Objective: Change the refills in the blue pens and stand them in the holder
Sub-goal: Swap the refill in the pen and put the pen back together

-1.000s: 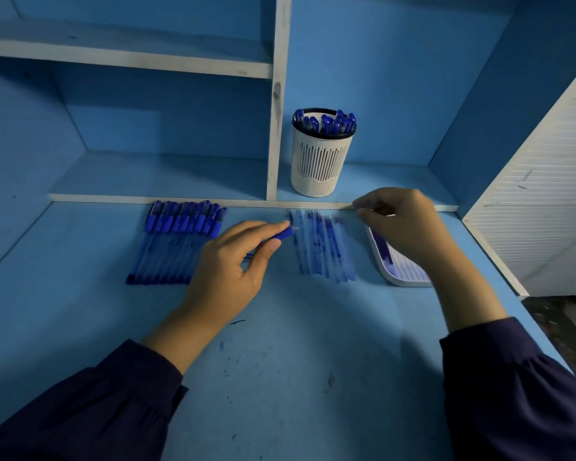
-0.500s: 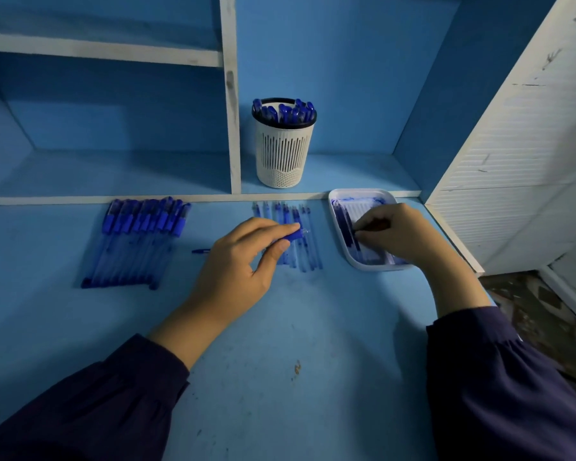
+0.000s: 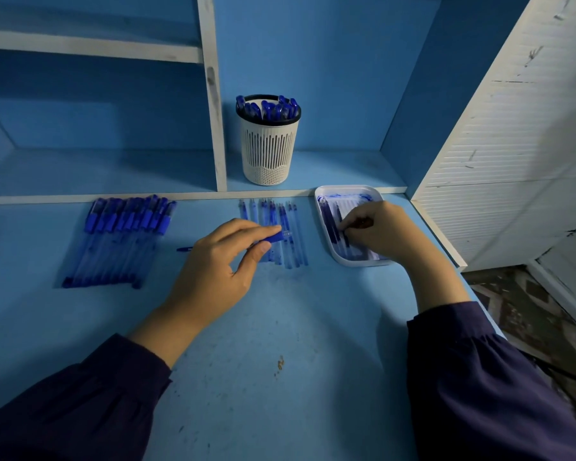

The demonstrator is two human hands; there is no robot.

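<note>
— Blue tabletop (image 3: 296, 327), blue shelf (image 3: 340, 168) behind it. Where does the holder (image 3: 268, 151) stand?

— At twelve o'clock, upright on the shelf, just right of the white divider (image 3: 213, 111). It holds pens (image 3: 270, 109), caps up.

— And on the tabletop?

— At ten o'clock capped pens (image 3: 117, 241) lie side by side in a row, caps toward the shelf. Near twelve, just in front of the shelf edge, loose refills (image 3: 295, 237) lie in a row. At two o'clock sits a white tray (image 3: 346, 188) with more of them inside.

— What about the left hand (image 3: 220, 264)?

— It grips one pen (image 3: 273, 237) between thumb and fingers, by the loose refills. That pen lies crosswise, its thin end poking out toward nine o'clock, its blue end toward three.

— And the right hand (image 3: 383, 231)?

— It is in the tray, fingers curled down onto what lies there. Whether it pinches a refill, I cannot tell.
</note>
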